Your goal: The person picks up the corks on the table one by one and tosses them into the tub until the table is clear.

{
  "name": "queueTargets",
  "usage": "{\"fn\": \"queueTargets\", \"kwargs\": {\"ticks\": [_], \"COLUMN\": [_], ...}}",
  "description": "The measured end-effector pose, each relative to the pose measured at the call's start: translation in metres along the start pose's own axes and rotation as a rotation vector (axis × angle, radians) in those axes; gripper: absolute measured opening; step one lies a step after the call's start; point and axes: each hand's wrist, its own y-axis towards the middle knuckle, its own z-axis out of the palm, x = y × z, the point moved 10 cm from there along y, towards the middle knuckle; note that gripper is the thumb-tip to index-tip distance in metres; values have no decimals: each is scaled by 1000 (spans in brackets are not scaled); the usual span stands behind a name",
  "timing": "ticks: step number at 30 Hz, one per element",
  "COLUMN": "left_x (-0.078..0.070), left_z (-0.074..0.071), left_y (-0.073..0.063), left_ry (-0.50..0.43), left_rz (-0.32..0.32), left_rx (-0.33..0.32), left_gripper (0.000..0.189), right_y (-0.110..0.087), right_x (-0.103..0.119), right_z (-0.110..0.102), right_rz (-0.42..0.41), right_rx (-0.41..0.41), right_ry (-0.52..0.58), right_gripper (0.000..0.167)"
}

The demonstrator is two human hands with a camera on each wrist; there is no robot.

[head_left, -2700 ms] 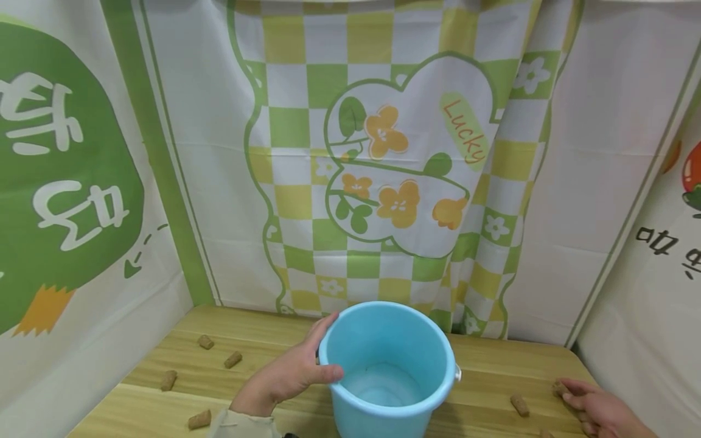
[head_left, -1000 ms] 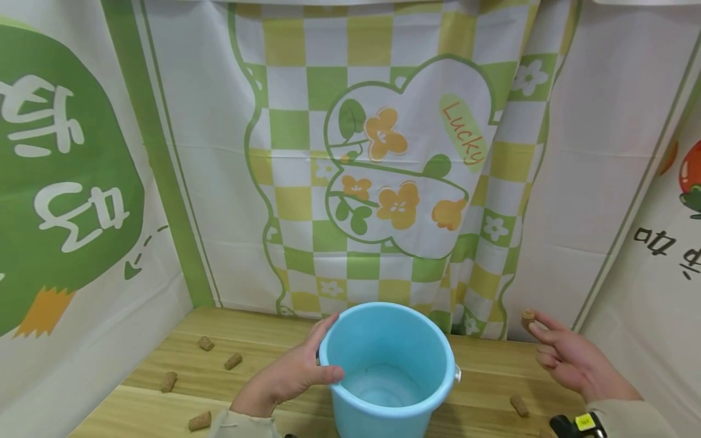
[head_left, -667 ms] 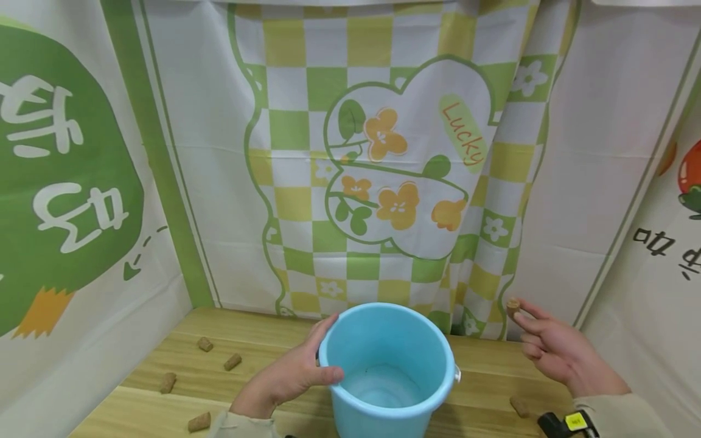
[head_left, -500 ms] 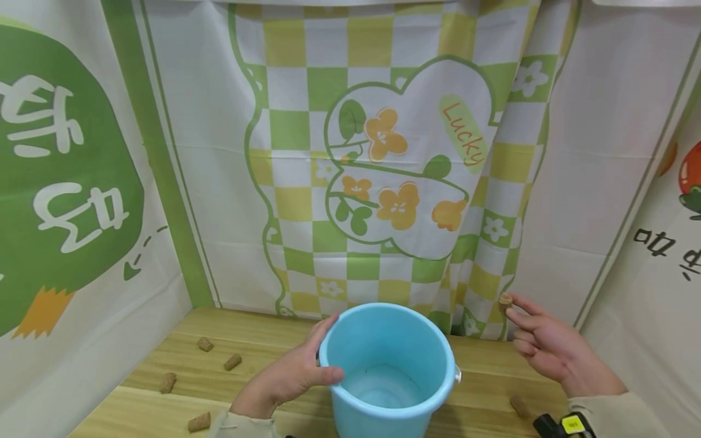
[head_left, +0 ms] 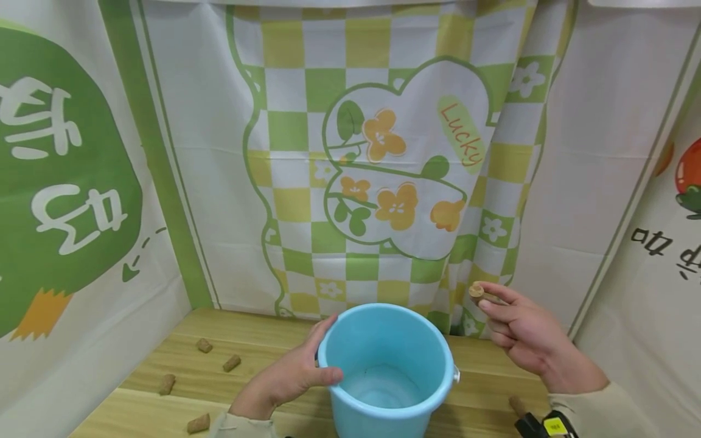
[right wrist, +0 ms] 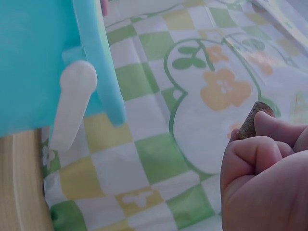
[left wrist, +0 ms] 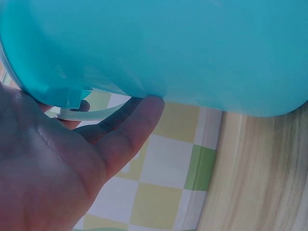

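Observation:
A light blue bucket (head_left: 383, 412) stands upright on the wooden table, its inside bare down to the bottom in the head view. My left hand (head_left: 296, 372) grips its left side, thumb over the rim and fingers along the outer wall; the left wrist view shows those fingers against the blue wall (left wrist: 192, 53). Right of the bucket and above its rim, my right hand (head_left: 528, 331) pinches a cork (head_left: 477, 291) between thumb and fingers. The same cork (right wrist: 251, 120) shows in the right wrist view, near the bucket's white handle (right wrist: 74, 101).
Several corks lie on the table (head_left: 263, 328) to the left, one of them a cork (head_left: 198, 423) near the front. Another cork (head_left: 516, 404) lies on the right, partly behind the right wrist's camera (head_left: 544, 426). A checked curtain (head_left: 328, 267) hangs behind.
My right hand has picked a cork off the table at the far right, raised it and carried it left towards the bucket. The left hand and bucket have stayed put.

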Motion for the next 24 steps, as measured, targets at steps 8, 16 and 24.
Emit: {"fn": "queueTargets", "kwargs": {"ticks": [8, 16, 24], "left_x": [0, 1, -2], "left_z": [-1, 0, 0], "left_y": [0, 0, 0], "left_ry": [22, 5, 15], "left_rz": [2, 3, 17], "left_rx": [-13, -5, -15], "left_gripper": [108, 108, 108], "right_y": [-1, -3, -2], "right_x": [8, 13, 10], "right_z": [22, 48, 63], "right_rz": [-15, -18, -12], "right_rx": [-70, -97, -99], "right_ry": [-238, -390, -481], "right_gripper": [40, 43, 36]}}
